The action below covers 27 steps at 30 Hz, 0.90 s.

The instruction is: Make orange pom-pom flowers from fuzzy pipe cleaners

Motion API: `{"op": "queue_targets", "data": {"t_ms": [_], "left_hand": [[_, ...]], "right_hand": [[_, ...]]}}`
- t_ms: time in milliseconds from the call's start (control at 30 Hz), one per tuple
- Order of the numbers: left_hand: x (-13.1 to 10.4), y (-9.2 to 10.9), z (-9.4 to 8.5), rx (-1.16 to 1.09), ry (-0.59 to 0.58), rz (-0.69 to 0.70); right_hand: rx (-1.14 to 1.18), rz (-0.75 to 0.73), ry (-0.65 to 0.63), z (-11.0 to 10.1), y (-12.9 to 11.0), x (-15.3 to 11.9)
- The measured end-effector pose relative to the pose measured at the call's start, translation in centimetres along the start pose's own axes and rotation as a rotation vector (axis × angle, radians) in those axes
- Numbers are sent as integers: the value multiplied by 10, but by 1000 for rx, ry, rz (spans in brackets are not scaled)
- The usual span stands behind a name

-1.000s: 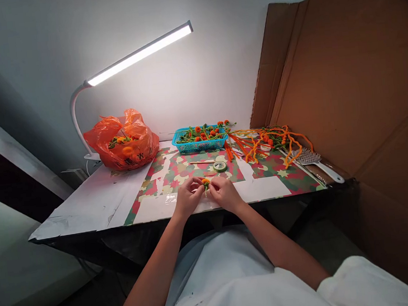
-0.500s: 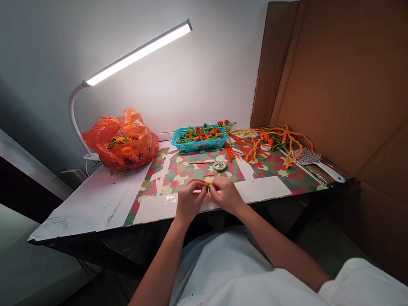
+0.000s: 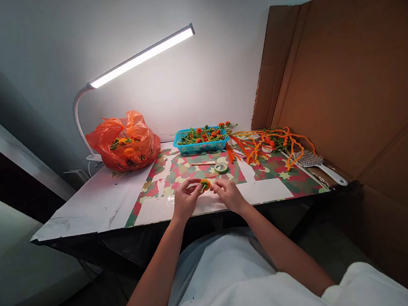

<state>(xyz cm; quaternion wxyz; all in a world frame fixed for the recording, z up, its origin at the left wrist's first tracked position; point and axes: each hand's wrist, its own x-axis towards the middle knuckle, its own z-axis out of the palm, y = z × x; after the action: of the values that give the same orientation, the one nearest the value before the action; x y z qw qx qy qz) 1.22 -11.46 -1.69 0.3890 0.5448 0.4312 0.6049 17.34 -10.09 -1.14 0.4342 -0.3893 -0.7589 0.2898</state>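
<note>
Over the front of the table, my left hand [image 3: 187, 199] pinches a small orange and green flower [image 3: 205, 185], its green part turned toward me. Close on the flower's right is my right hand [image 3: 228, 195], its fingers pressed together; what they hold, if anything, is too small to make out. Just beyond the hands lie a roll of green tape [image 3: 221, 168] and a thin stick [image 3: 203, 163]. A blue basket [image 3: 203, 147] holds several orange flowers with green stems.
An orange plastic bag [image 3: 128, 155] of flowers sits at the back left beside a lit lamp [image 3: 144, 56]. On the right are orange fuzzy strips [image 3: 291, 140], a brush [image 3: 313, 159] and a tall cardboard sheet [image 3: 355, 71].
The hands have moved slightly apart. The flower has turned in my left hand, so more of its orange and green shows. The view has shifted slightly.
</note>
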Motion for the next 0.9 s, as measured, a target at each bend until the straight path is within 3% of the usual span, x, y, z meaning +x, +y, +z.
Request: {"op": "queue_targets", "data": {"t_ms": [233, 633, 900], "left_hand": [[1, 2, -1, 126, -123, 98], [-3, 6, -3, 160, -222, 118], [-2, 7, -3, 172, -252, 73]], "right_hand": [[-273, -42, 62, 6, -5, -5], [-289, -44, 7, 3, -7, -5], [-323, -157, -65, 4, -4, -8]]}}
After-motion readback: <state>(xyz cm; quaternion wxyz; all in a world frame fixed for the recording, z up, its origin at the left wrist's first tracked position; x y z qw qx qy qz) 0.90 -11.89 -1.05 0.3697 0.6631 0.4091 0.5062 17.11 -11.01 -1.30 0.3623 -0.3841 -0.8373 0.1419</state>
